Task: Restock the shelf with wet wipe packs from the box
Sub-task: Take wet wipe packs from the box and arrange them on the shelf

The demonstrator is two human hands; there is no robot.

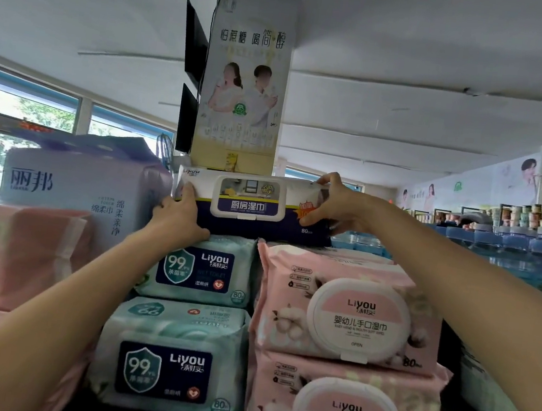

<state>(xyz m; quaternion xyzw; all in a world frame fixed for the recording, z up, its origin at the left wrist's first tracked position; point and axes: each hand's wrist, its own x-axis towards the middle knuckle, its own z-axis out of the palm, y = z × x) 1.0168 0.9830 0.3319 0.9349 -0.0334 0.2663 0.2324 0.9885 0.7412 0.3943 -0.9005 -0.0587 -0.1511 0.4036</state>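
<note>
A white-and-navy wet wipe pack (249,202) is gripped at both ends, on top of the stacked goods. The left hand (179,214) is clamped on the pack's left end, thumb on the front face, remaining fingers hidden behind the pack. The right hand (334,206) is closed on the right end, fingers curled over the top edge, thumb on the front near an orange sticker that is partly covered. Whether the pack's underside is fully seated cannot be told.

Directly below the grip, two teal packs (200,268) are stacked; below and right of it, two pink packs (346,306), the lower one cut off by the frame edge. Left of the left hand a lavender tissue bundle (77,188) is seen, with blurred pink bundles (14,252) under it. Behind the grip a poster-covered pillar (243,82) rises. Far right of the right hand, water bottles (514,242) are visible, hard to make out. The box is not visible.
</note>
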